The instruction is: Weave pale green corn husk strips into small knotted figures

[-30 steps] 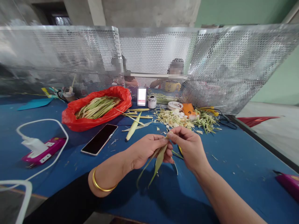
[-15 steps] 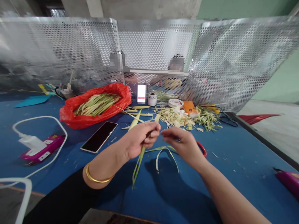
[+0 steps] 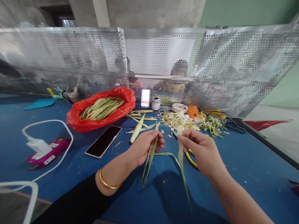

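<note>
My left hand [image 3: 145,146] is closed on a bunch of long green leaf strips [image 3: 149,158] that hang down over the blue table [image 3: 233,161]. My right hand [image 3: 200,148] pinches another pale green strip [image 3: 181,155], which curves across to the left hand's bunch and trails toward me. The two hands are a short way apart above the table's middle. A gold bangle [image 3: 106,183] is on my left wrist. A yellow ring-shaped handle [image 3: 190,157] lies on the table partly under my right hand.
A red plastic bag [image 3: 98,113] full of leaf strips sits at back left. A black phone [image 3: 103,141], a pink power strip [image 3: 48,151] with white charger and cable, leaf scraps [image 3: 187,119], tape rolls and a perforated metal screen [image 3: 163,62] with people behind it surround the work spot.
My hands have drawn apart, and a strip has peeled away from the bunch into my right hand. The view has shifted slightly.
</note>
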Action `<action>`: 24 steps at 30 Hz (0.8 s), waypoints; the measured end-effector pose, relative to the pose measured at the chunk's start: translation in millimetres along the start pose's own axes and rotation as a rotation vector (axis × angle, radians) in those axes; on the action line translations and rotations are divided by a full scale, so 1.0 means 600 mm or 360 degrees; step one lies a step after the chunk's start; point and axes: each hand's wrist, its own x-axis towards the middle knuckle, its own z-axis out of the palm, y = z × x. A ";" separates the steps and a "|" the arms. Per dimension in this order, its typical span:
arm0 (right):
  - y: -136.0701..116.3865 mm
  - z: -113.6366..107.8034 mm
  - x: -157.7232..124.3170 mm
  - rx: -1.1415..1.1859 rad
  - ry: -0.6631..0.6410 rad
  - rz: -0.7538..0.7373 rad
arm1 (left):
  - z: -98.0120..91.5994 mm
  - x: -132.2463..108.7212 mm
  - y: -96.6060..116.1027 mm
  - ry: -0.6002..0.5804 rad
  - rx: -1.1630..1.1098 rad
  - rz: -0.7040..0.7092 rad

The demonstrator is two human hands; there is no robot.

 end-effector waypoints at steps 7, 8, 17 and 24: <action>0.004 0.042 -0.018 0.0313 -0.0103 0.0366 | 0.033 -0.022 -0.024 0.0068 0.0106 0.0208; 0.007 0.045 -0.019 0.0256 -0.0071 0.0351 | 0.035 -0.023 -0.027 0.0057 0.0106 0.0216; 0.019 0.047 -0.023 -0.0151 0.0039 0.0242 | 0.036 -0.023 -0.037 -0.0094 0.0003 0.0178; 0.019 0.047 -0.025 -0.0425 0.0036 0.0119 | 0.038 -0.026 -0.035 -0.0022 0.0075 0.0192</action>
